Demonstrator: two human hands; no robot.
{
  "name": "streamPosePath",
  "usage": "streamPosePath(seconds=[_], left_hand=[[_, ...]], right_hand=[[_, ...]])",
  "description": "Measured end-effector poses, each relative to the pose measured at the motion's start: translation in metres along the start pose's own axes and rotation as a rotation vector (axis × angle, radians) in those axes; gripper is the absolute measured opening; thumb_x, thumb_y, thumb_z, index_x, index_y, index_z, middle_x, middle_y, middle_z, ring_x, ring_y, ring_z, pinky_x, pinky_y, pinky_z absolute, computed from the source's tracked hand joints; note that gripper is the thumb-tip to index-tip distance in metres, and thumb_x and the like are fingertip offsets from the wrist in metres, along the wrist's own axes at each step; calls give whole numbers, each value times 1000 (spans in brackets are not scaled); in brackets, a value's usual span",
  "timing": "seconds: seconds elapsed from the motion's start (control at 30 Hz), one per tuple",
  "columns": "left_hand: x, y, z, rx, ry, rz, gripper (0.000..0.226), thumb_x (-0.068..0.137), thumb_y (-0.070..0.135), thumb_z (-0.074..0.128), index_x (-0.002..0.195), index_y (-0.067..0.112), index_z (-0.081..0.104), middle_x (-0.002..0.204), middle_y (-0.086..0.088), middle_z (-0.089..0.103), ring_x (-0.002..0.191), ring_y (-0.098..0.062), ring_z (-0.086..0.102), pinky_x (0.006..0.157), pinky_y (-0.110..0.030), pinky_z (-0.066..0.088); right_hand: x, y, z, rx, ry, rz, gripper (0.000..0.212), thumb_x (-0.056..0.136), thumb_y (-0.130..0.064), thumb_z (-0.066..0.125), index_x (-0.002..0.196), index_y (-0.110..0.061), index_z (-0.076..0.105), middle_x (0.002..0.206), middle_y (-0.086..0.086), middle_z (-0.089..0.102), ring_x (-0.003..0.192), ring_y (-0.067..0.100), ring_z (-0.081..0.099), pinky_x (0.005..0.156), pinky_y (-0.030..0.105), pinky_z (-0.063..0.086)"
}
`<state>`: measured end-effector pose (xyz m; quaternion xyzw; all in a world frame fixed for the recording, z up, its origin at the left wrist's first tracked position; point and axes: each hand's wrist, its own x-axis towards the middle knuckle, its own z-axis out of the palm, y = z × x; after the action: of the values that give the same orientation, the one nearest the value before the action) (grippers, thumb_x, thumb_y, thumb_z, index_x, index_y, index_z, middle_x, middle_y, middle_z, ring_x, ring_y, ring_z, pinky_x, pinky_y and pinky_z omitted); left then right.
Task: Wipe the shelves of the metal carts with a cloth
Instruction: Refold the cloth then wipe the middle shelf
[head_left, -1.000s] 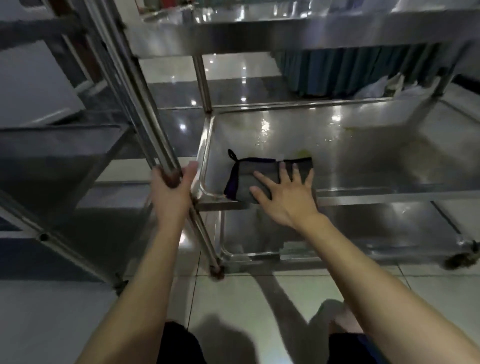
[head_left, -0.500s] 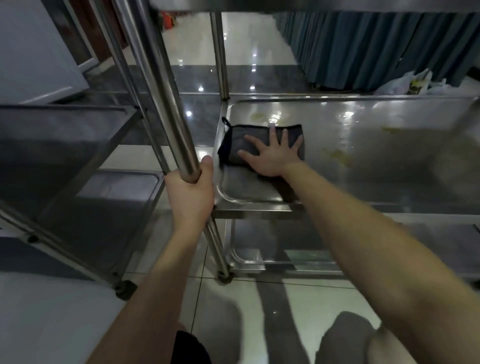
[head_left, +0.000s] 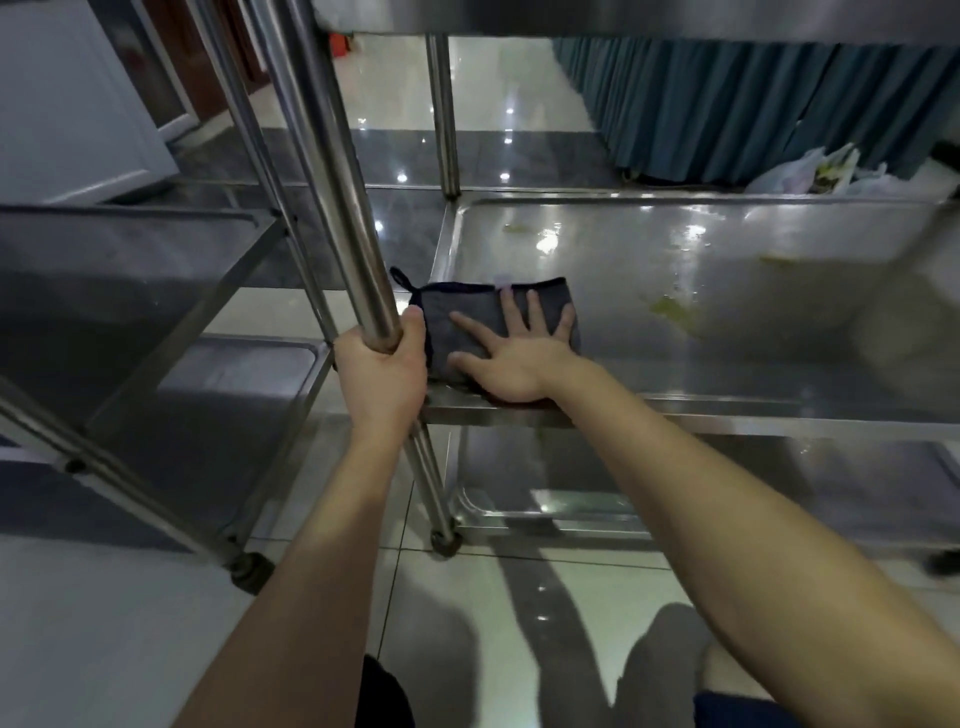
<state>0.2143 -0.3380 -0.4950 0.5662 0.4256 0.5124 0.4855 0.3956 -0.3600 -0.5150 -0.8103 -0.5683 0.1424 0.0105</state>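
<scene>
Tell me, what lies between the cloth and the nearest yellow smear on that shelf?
Nothing: the head view shows only bare, shiny shelf between cloth and smear.

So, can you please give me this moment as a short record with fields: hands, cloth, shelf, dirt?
left hand: grips the upright post
right hand: flat, fingers spread, pressing the cloth
cloth: dark grey, folded, near the middle shelf front left corner
dirt: yellowish smears on the shelf, right of the cloth, apart from it
</scene>
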Motion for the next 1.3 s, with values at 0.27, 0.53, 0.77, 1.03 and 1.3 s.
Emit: streamPosePath(seconds=[0.27,0.53,0.77,1.03,1.3], left_hand=[[8,-5,0,14,27,-33,28,91,39,72,70,27,58,53,3,57,42,-13,54,42,-26,47],[9,-11,0,-1,-2,-28,35,93,39,71,60,32,62,52,2,53,42,-15,51,42,-27,47],[13,-13,2,-32,2,11,39,95,36,71,57,31,61,51,2,53,42,-15,51,42,-28,45],[21,-9,2,-13,-4,-21,41,98,33,70,57,35,68,51,2,54,42,-16,52,43,-28,44],[29,-10,1,66,21,-73,32,94,44,73,72,21,64,56,-1,62,46,-15,63,46,-27,51]], right_hand=[[-73,139,-12,41,43,253,78,81,-100,18,153,-77,0,178,-6,-23,163,32,-23,122,72,-19],[-29,188,-35,4,95,471,105,75,-103,11,167,-54,2,178,20,-17,160,53,-19,119,77,-19],[72,30,-35,-16,82,149,92,85,-99,16,166,-58,2,176,23,-21,157,57,-22,112,81,-24],[0,12,-5,12,-6,9,76,92,-90,18,162,-66,-1,175,7,-31,159,39,-32,115,73,-29],[-83,179,-22,33,0,238,68,98,-86,25,158,-71,-1,178,-10,-21,164,23,-23,127,64,-16]])
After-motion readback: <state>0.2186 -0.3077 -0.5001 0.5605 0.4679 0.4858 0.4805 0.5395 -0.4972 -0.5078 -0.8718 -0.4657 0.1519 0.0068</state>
